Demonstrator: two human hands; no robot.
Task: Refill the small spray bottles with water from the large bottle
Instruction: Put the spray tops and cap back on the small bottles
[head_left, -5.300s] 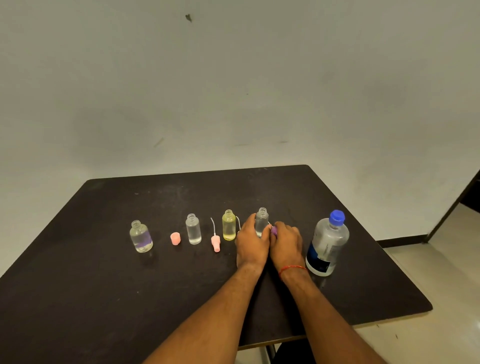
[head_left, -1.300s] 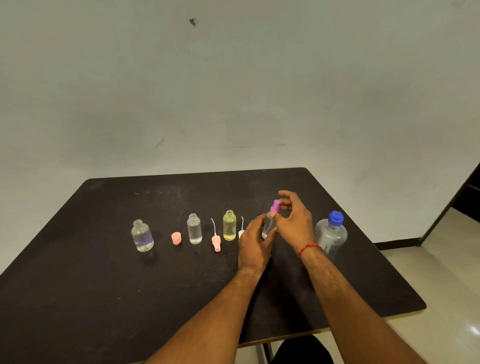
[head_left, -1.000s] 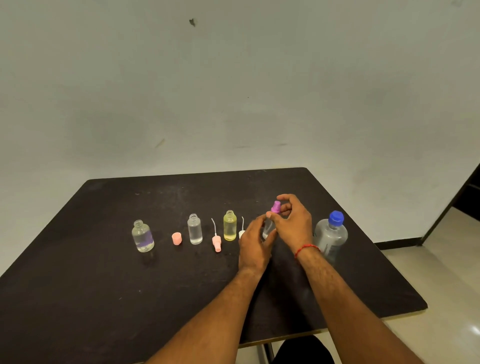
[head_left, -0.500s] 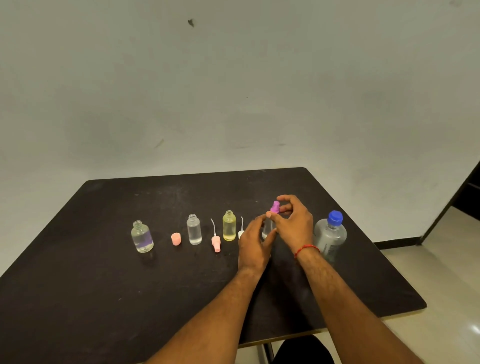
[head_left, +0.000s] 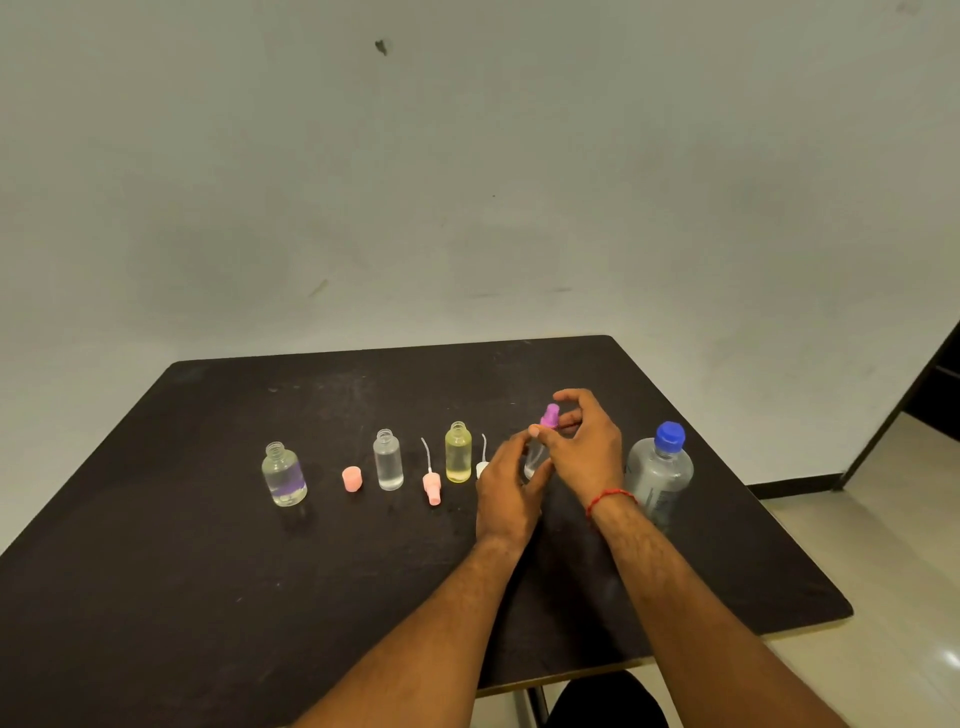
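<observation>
Head view: R hand (head_left: 587, 452) fingers now pinch the purple spray top (head_left: 549, 415), back on the small bottle (head_left: 535, 460) the L hand (head_left: 506, 488) holds, at 9 o'clock of the big bottle (head_left: 660, 473), so 1's nearly done.

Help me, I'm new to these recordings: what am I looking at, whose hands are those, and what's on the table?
No machine here: a camera worn on a person's head looks down at their bare hands. The left hand holds a small clear bottle while the right hand pinches its purple spray top. On the black table are three open small bottles, a pink cap, a pink spray head and a white spray head. The large bottle, blue cap on, stands rightmost.
</observation>
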